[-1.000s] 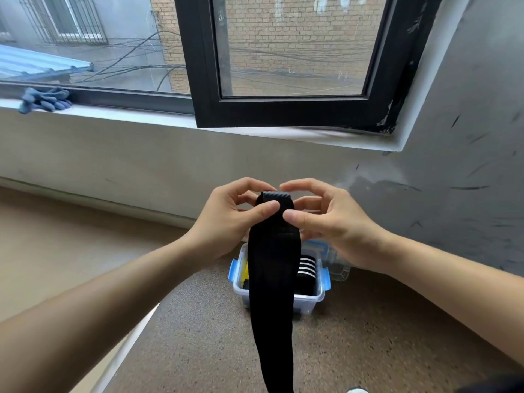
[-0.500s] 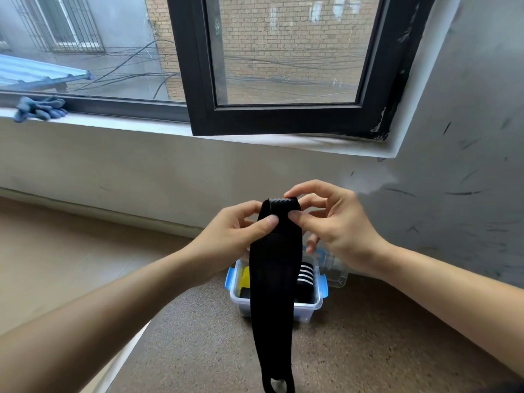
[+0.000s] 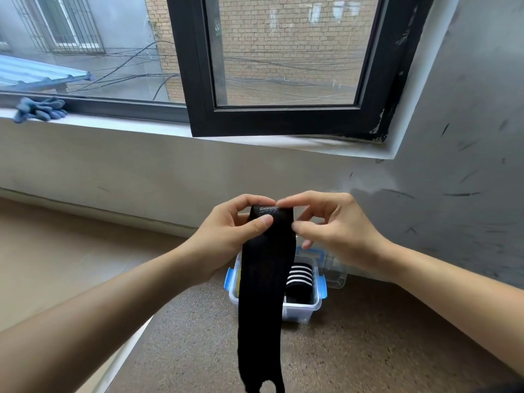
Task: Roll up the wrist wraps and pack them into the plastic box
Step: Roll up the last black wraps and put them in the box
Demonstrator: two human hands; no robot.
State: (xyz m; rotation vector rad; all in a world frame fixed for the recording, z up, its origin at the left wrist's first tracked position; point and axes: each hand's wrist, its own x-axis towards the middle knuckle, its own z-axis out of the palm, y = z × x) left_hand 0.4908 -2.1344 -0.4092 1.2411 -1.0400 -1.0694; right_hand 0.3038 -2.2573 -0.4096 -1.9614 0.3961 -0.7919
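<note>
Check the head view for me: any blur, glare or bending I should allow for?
Head view: soft daylight, no glare; left hand and right hand sharp; the wrist wrap reads as flat black, folds lost; wide-angle bends the window sill; the wrap hides part of the plastic box.

No text, brand or number could be read anywhere: the faint pale marking at the top end of the black wrist wrap [image 3: 263, 279] was too blurred to make out, and the white patches on the brick wall [image 3: 283, 52] outside formed no legible letters.
</note>
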